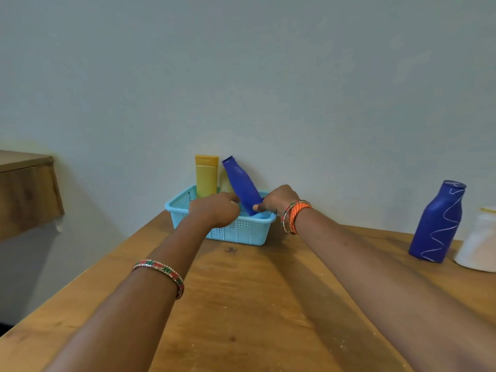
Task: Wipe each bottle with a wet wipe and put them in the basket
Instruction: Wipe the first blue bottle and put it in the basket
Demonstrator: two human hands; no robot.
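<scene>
Right hand (279, 200) pinching blue bottle (241, 183) base | bottle tilted in basket (241, 232) | left hand (214, 209) curled beside it

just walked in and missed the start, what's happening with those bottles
A person is reaching with both hands into a light blue basket at the far edge of a wooden table. The right hand holds a plain blue bottle near its base, tilted inside the basket; the left hand is beside it, what it grips hidden. A yellow bottle already stands in the basket. A blue bottle with white squiggles and a white container wait on the table to the right.
</scene>
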